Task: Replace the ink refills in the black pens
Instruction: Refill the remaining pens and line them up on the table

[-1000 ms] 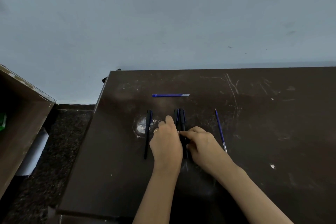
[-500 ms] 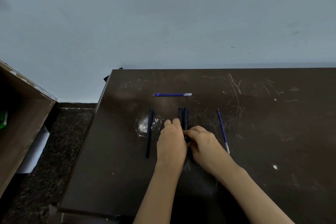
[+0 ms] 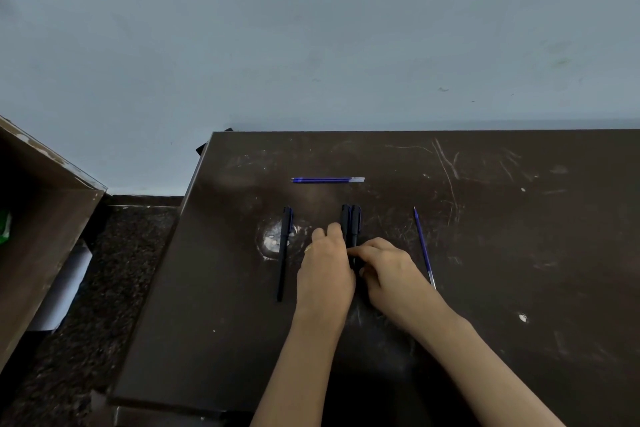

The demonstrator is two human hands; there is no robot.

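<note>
The dark, scratched tabletop [image 3: 519,288] serves as a workbench, with everything laid out around the pen pair [image 3: 350,218], two black pens lying side by side and touching, caps pointing away from the person. Both hands meet over the near half of that pair.

The left hand [image 3: 325,274] lies against the pair's left side, back up and fingers curled down, one fingertip resting beside the left pen. Its underside is hidden, so I cannot tell whether it grips anything; it seems placed to steady the pens so they do not roll. The right hand [image 3: 394,270] comes in from the pair's right with fingers bent, forefinger and thumb closing in a pinch on the barrel where the caps end. That looks like the hold for lifting one pen free or starting to twist it open.

A lone pen [image 3: 284,253] lies left of the pair, parallel to it and well apart, probably waiting its turn or already done; the picture does not settle which.

One blue refill [image 3: 422,246] lies right of the pair, within easy reach of the right hand. The other refill [image 3: 327,179] lies crosswise beyond the pair, set out of the way.
</note>
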